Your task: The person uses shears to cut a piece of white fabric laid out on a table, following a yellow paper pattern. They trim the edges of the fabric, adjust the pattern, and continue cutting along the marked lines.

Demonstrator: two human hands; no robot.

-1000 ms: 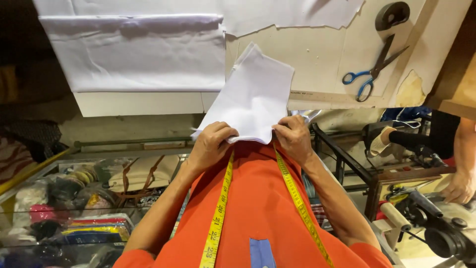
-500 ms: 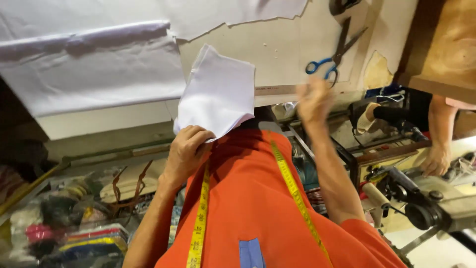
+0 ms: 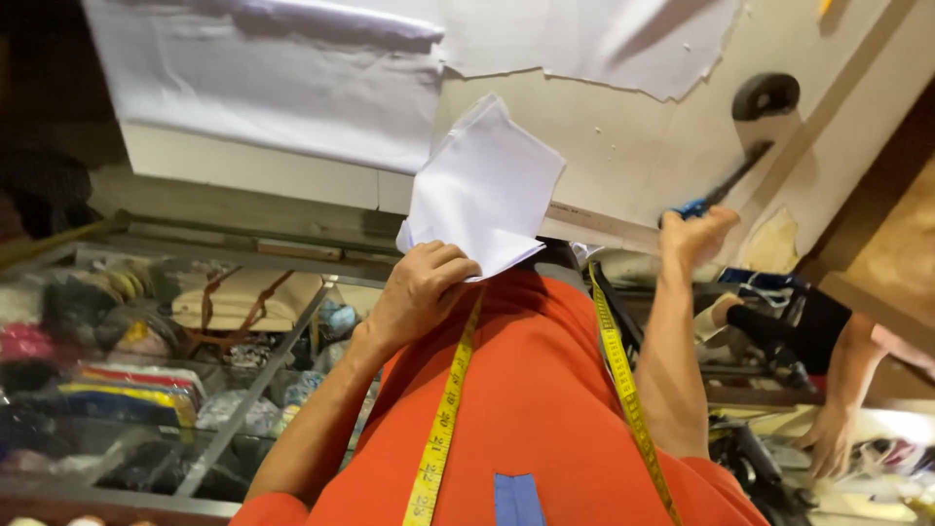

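your left hand (image 3: 419, 292) pinches the near edge of a folded white cloth (image 3: 484, 185), light and limp, best gripped at that fold; your right hand (image 3: 696, 237) closes on blue-handled scissors (image 3: 721, 187) on the table (image 3: 623, 146), far right.

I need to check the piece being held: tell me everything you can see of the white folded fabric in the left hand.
The white folded fabric is a plain, thin-looking woven piece, folded into a rough pointed shape with layered edges showing at its top corner. It stands up from the left hand, which pinches its lower edge between thumb and fingers. It is held in front of the orange shirt, above the worktable's near edge. Nothing else touches it.
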